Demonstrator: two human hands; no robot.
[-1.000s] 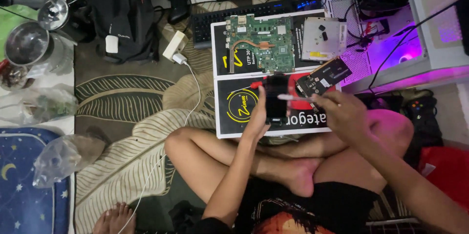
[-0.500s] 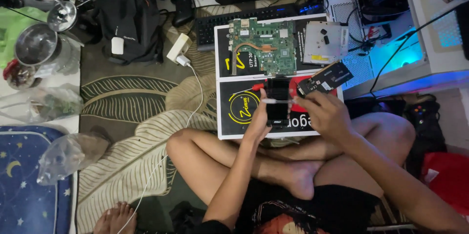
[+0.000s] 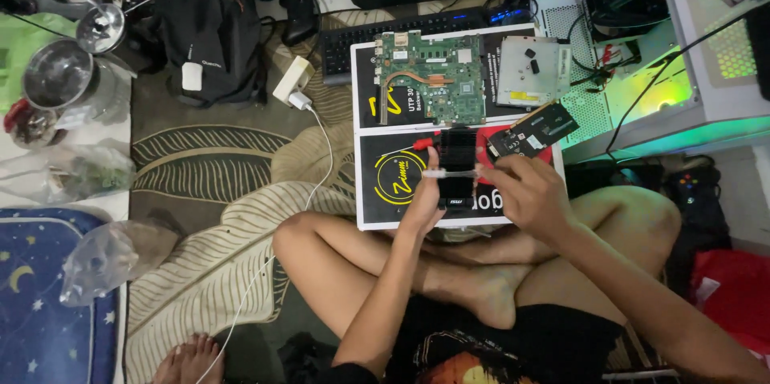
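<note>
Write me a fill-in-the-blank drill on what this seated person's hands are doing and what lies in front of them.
1. The left hand and right hand share a thin white ____ between them.
2. The green circuit board lies on a flat black ____.
3. The black card sits just above the ____ hand.
4. The white cable runs from the ____ plug near the backpack.

Missing words: syringe; box; right; white

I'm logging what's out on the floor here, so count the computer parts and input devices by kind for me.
Green circuit boards: 1
Silver optical drives: 1
Black cards or small black parts by the hands: 2
Keyboards: 1
Black game controllers: 1
Open computer cases: 1
Total: 7
</note>
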